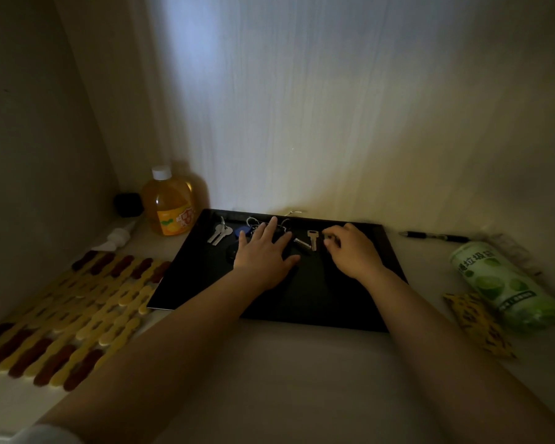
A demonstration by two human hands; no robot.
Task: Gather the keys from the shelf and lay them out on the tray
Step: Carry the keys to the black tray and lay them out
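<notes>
Tray (359,312) holds the keys. Left hand (263,254) flat, fingers spread over the dark bunch (253,227). Right hand (350,248) pinched, contents unclear (too dim). Loose key (312,239) at its 9 o'clock, shaft toward 6; right hand nearer.

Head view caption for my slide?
Both hands, left hand and right hand, arranging keys on a black tray.

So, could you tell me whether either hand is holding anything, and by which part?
The left hand lies flat on the key bunch, gripping nothing. The right hand pinches something small; what is unclear.
</notes>
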